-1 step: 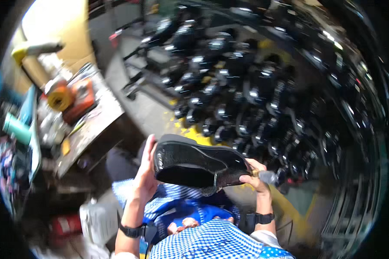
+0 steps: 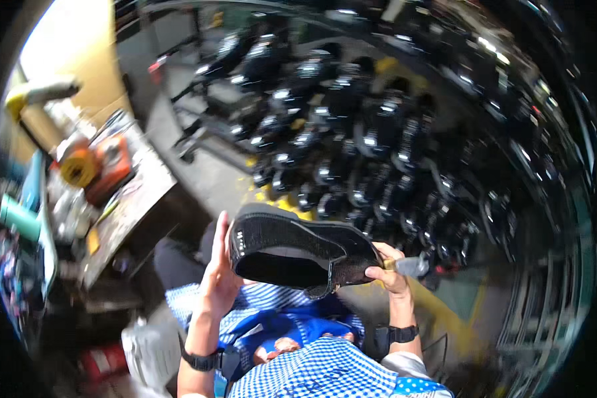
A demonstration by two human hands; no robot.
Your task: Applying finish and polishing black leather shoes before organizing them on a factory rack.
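A black shoe [image 2: 292,249] is held level in front of my apron, its opening turned up toward me. My left hand [image 2: 220,277] holds the heel end at the left, palm against it and fingers pointing up. My right hand [image 2: 390,273] grips the other end, with the thumb on top of the upper. Out of the right hand's fingers, pointing right, sticks a small brush-like tool [image 2: 414,266] with a brass-coloured collar and a flat grey end; its handle is hidden.
Racks of black shoes [image 2: 338,126] fill the space ahead and to the right. On the left, a worktable [image 2: 136,192] carries an orange tape roll [image 2: 79,167] and clutter. A white container [image 2: 151,351] stands at lower left, and a metal rack [image 2: 544,305] at far right.
The surroundings have shifted slightly left in the view. Both hands keep their hold on the shoe, which sits slightly further left in the picture.
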